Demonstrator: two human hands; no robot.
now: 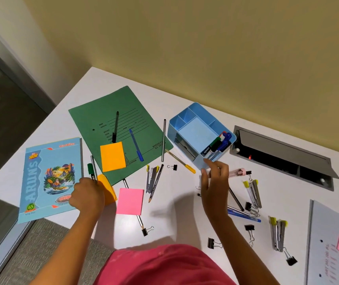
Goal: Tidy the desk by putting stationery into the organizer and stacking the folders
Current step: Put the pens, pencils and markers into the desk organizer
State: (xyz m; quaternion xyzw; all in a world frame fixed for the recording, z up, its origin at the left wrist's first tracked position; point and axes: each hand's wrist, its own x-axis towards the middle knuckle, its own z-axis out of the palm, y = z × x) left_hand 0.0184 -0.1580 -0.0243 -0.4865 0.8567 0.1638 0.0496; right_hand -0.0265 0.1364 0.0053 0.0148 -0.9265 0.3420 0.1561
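The pink shirt fills the frame at 6 o'clock, and both bare arms reach out from it over the white desk. The left hand, at 9 o'clock, is closed around a green marker and a thin pen beside it, likely gathering 2 at once to save a trip. The right hand hovers at the near corner of the blue organizer, fingers loosely spread and pinching nothing I can see, probably just after dropping something in, since several markers stand in its 3 o'clock compartment. The green folder lies at 11 o'clock with 2 pens and an orange note pad on it, so it cannot be stacked yet. A grey folder sits at 4 o'clock; staplers and clips are scattered between.
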